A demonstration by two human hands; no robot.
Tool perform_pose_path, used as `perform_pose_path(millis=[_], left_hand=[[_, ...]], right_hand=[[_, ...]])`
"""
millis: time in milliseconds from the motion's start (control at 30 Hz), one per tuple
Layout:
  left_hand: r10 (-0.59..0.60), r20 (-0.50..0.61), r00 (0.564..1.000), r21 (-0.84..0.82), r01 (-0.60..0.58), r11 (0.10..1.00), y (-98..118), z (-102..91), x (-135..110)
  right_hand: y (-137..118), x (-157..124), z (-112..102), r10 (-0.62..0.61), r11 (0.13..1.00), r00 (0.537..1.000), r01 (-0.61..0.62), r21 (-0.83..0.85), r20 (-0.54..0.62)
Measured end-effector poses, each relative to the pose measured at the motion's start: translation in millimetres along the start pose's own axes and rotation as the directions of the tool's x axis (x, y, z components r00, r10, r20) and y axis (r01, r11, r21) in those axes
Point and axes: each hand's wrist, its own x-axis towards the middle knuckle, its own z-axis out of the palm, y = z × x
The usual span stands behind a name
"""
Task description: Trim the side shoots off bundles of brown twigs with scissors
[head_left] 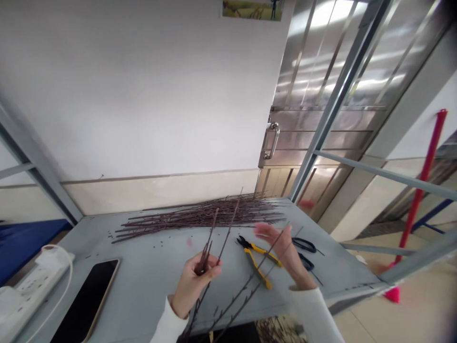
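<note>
1. Across the middle of the frame, a long pile of twigs lies on a grey bench, against a white wall.
2. Lower left, a dark-screened phone rests near a white power strip with a looping cable.
3. Right of centre, yellow-handled pliers lie splayed, partly crossed by two slender stems slanting up from the bottom edge; dark looped handles sit just beyond the right wrist.
4. Metal posts frame both sides; a steel door fills the upper right, a red pole the far right.
5. At lower centre, the left hand is clamped around a small bunch of twigs, thumb toward the right.
6. The right hand, slightly blurred, is raised with its fingers apart above the bench; whether it touches the stems cannot be told.
7. The held bunch is thin, reddish-brown and knobbly, its tips fanning upward in front of the pile.
</note>
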Motion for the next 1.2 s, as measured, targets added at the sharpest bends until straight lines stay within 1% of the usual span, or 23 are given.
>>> perform_pose_path(millis=[33, 67, 100, 167, 200, 267, 367, 467, 533, 667, 767, 867, 967, 1033, 1067, 1133, 1167, 1200], left_hand=[[-0.003, 0.001, 1.000, 0.003, 0.003, 1.000, -1.1, -0.1, 0.5], [-0.005, 0.001, 1.000, 0.005, 0.005, 1.000, -2.1, 0.1, 0.9], [-0.006, 0.001, 1.000, 0.006, 0.006, 1.000, -3.0, 0.6, 1.2], [-0.007, -0.004, 1.000, -0.002, 0.007, 1.000, -4.2, 2.4, 1.5], [-0.006, -0.009, 1.000, -0.010, 0.006, 1.000, -4.4, 3.6, 1.5], [-0.008, -0.010, 1.000, -0.023, 0.007, 1.000, -4.0, 5.9, 1.1], [-0.024, 0.003, 1.000, -0.032, 0.024, 0.999, -2.4, 7.9, 0.7], [-0.046, 0.004, 0.999, -0.037, 0.047, 0.998, -1.2, 7.8, 0.8], [-0.059, 0.007, 0.998, -0.042, 0.059, 0.997, -0.8, 7.6, 1.0], [-0.090, 0.022, 0.996, -0.075, 0.091, 0.993, 1.5, 8.3, 0.8], [-0.127, 0.025, 0.992, -0.116, 0.129, 0.985, 6.1, 8.9, -0.4], [-0.152, 0.042, 0.988, -0.135, 0.156, 0.978, 12.3, 7.8, -2.0], [-0.162, 0.056, 0.985, -0.157, 0.169, 0.973, 16.6, 5.1, -3.8], [-0.165, 0.064, 0.984, -0.171, 0.173, 0.970, 17.8, 2.9, -5.2], [-0.166, 0.067, 0.984, -0.178, 0.175, 0.968, 18.2, 1.8, -5.9], [-0.166, 0.067, 0.984, -0.191, 0.176, 0.966, 18.9, 0.1, -7.2], [-0.167, 0.064, 0.984, -0.197, 0.177, 0.964, 19.2, -0.5, -7.8], [-0.170, 0.057, 0.984, -0.202, 0.178, 0.963, 19.3, -0.9, -8.2]], right_hand=[[13.9, -0.8, -16.7, 0.020, 0.997, 0.997, -0.026, -0.078, -0.072], [27.0, -2.6, -33.0, 0.032, 0.979, 0.988, -0.061, -0.196, -0.150], [39.1, -5.1, -47.8, 0.039, 0.957, 0.980, -0.093, -0.275, -0.197], [59.3, -11.5, -70.8, 0.051, 0.909, 0.971, -0.143, -0.392, -0.234], [67.6, -14.8, -78.5, 0.056, 0.877, 0.969, -0.162, -0.452, -0.239], [80.9, -20.2, -87.6, 0.073, 0.811, 0.972, -0.188, -0.554, -0.222], [93.7, -22.5, -93.3, 0.116, 0.721, 0.980, -0.196, -0.664, -0.163], [98.4, -17.3, -99.1, 0.162, 0.658, 0.982, -0.182, -0.731, -0.099], [97.1, -11.0, -104.3, 0.185, 0.635, 0.981, -0.165, -0.754, -0.059], [84.2, 5.1, -114.9, 0.183, 0.638, 0.983, -0.140, -0.757, -0.027], [68.4, 20.3, -117.4, 0.125, 0.686, 0.991, -0.115, -0.718, -0.040], [49.5, 37.7, -110.1, 0.042, 0.769, 0.998, -0.066, -0.635, -0.052], [22.2, 53.1, -94.5, -0.029, 0.837, 0.999, 0.001, -0.548, -0.043], [-3.2, 59.2, -82.6, -0.053, 0.886, 0.998, 0.059, -0.459, 0.027], [-17.6, 60.7, -76.9, -0.053, 0.928, 0.992, 0.091, -0.362, 0.114], [-46.9, 60.6, -66.3, -0.058, 0.979, 0.963, 0.106, -0.172, 0.264], [-60.4, 59.5, -61.6, -0.058, 0.987, 0.945, 0.102, -0.121, 0.321], [-72.5, 57.9, -57.2, -0.059, 0.989, 0.929, 0.104, -0.104, 0.365]])
